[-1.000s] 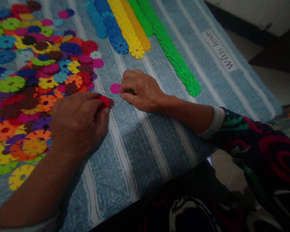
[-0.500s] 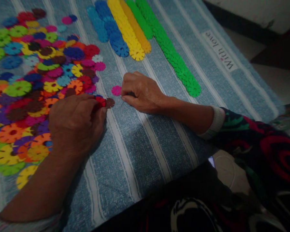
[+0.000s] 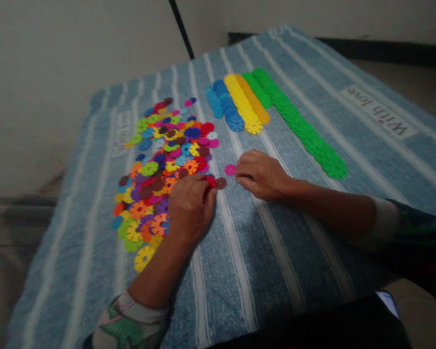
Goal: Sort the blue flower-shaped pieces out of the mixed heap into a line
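Observation:
My left hand point(image 3: 192, 206) rests at the right edge of a loose heap of colourful notched plastic discs point(image 3: 148, 168). Its thumb and index finger close on a red notched disc point(image 3: 211, 182), and a brown notched disc point(image 3: 221, 183) lies just beyond the fingertips. My right hand point(image 3: 263, 174) is curled closed on the cloth, its fingertips beside a pink notched disc point(image 3: 230, 169). Whatever its fingers may hold is hidden.
Overlapping discs lie in rows by colour beyond my hands: a blue row point(image 3: 230, 106), a yellow row point(image 3: 241, 99) and a long green row point(image 3: 298, 121). A striped blue cloth point(image 3: 232, 291) covers the surface. A wall point(image 3: 58, 48) stands behind.
The view has pulled back and turned, so more of the cloth and the wall shows. Both hands keep nearly the same places among the discs.

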A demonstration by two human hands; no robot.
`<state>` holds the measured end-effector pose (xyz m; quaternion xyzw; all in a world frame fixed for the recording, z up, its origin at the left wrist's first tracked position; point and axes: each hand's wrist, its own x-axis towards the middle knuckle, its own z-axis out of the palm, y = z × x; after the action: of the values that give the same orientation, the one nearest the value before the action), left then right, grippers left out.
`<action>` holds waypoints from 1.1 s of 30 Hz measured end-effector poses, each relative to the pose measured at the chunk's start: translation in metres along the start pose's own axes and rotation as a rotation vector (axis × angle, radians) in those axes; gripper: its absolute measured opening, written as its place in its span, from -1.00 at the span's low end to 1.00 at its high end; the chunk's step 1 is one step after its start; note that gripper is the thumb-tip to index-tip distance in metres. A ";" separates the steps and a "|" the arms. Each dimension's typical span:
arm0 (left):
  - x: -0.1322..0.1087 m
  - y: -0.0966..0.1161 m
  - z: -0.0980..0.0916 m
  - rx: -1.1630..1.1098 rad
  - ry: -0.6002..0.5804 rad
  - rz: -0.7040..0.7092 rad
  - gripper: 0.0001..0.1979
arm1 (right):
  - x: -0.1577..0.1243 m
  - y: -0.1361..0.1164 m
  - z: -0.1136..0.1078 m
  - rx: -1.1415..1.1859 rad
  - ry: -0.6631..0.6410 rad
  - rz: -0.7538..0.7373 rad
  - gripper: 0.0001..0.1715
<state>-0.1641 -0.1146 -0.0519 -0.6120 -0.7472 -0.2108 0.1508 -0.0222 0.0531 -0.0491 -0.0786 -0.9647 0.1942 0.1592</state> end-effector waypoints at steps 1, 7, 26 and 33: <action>-0.002 0.001 -0.001 -0.018 -0.003 -0.013 -0.89 | -0.001 0.000 0.002 0.010 -0.005 -0.008 -0.74; -0.007 0.000 -0.007 -0.053 0.003 -0.068 -0.91 | -0.001 -0.002 0.007 0.042 0.042 0.022 -0.74; 0.004 -0.013 -0.027 0.049 -0.037 -0.149 -0.85 | 0.027 -0.010 0.019 0.036 0.089 0.095 -0.71; 0.028 -0.019 -0.008 0.167 -0.123 -0.250 -0.76 | 0.027 -0.007 0.025 0.073 0.139 0.043 -0.72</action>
<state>-0.1883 -0.0974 -0.0338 -0.5113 -0.8403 -0.1272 0.1277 -0.0567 0.0437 -0.0603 -0.1068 -0.9418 0.2265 0.2244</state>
